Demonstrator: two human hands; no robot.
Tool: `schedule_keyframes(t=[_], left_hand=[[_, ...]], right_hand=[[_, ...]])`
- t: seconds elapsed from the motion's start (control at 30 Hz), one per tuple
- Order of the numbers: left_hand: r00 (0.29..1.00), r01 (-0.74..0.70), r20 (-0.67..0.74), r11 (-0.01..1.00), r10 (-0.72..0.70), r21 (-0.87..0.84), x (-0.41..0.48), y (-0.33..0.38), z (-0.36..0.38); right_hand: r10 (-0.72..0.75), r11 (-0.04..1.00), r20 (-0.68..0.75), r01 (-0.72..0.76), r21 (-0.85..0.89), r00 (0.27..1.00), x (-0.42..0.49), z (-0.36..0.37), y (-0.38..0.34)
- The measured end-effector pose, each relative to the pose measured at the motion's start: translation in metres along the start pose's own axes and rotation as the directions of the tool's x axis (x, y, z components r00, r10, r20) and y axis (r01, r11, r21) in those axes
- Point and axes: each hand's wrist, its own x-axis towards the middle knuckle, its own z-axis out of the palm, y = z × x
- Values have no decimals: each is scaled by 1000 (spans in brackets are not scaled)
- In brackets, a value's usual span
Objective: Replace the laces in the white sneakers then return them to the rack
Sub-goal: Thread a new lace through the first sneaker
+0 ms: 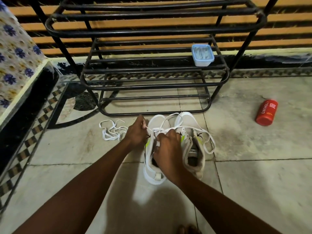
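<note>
Two white sneakers with yellow-green accents stand side by side on the tiled floor, toes toward the black metal rack (pixel 152 85). The left sneaker (pixel 152 173) lies under both my hands. My left hand (pixel 137 132) pinches one end of a white lace (pixel 208 141) at that shoe's left side. My right hand (pixel 167 146) holds the lace over the tongue. This lace loops across the toes and trails over the right sneaker (pixel 194 149). A second, loose white lace (pixel 111 130) lies tangled on the floor left of the shoes.
A clear plastic box (pixel 202 55) sits on the rack's middle shelf at the right. A red canister (pixel 266 112) lies on the floor to the right. A floral-covered bench (pixel 18 68) stands at the left.
</note>
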Motion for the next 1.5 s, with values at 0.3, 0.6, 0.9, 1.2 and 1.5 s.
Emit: schedule_keyframes(t=[0.3,0.6,0.9,1.2,1.5], left_hand=[[959,-144,-281,932,49,-331,19,28,-27],[790,-599,326,537,520,594,5,10,-55],[952,-195,-304,713,-27,-673,13,33,-55],[834,-501,280,440,475,745,9,2,-48],[959,-258,-257,729,116,-634,4,27,-50]], right_hand=[[0,999,91,3,-32,996,-2,10,5],[-42,995,202,58,-76,978,0,4,6],[-45,987,210,76,-142,977,1,6,10],[0,993,172,20,-116,985,0,6,7],[-10,993,166,30,-117,986,3,12,9]])
